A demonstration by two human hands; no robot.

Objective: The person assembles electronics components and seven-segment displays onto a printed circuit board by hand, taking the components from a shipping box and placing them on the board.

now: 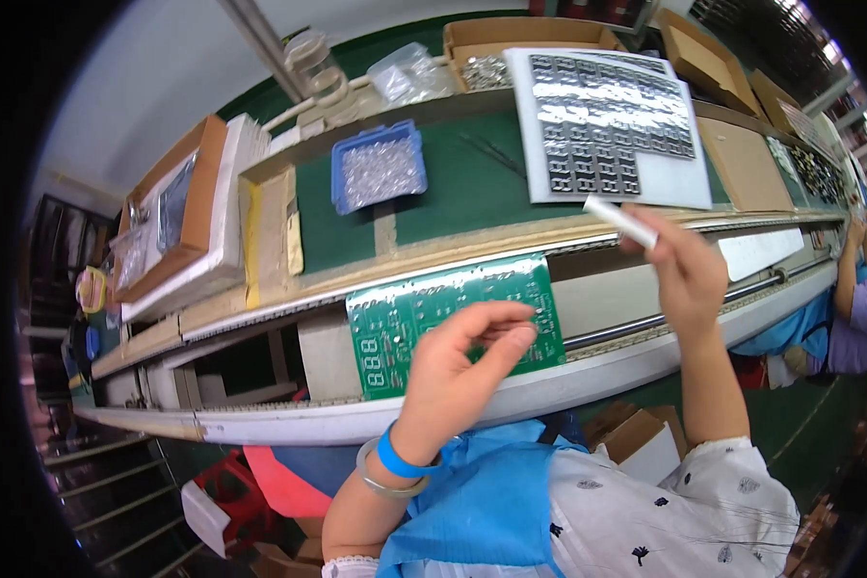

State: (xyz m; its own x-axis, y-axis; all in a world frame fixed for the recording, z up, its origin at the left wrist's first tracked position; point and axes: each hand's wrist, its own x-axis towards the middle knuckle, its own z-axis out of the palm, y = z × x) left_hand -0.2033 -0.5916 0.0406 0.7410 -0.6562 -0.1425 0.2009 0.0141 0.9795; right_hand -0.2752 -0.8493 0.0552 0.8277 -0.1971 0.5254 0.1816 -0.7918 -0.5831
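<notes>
A green circuit board (496,279) lies across the conveyor rails in front of me, with a digit display (369,362) at its left end. My left hand (467,361) is over the board, its fingers curled and the thumb close to the fingertips. What the left fingers hold, if anything, is too small to make out. My right hand (686,275) is raised to the right of the board. Between its thumb and fingers is a slim white bar (618,221), which points up and left toward a white foam sheet (674,178) bearing rows of black display parts (588,120).
On the green bench stands a blue bin (337,183) of small clear parts, with tweezers (496,152) nearby. Cardboard boxes (207,183) sit at left and at the back. A metal rod (636,326) runs along the conveyor. Another person's arm (846,275) shows at far right.
</notes>
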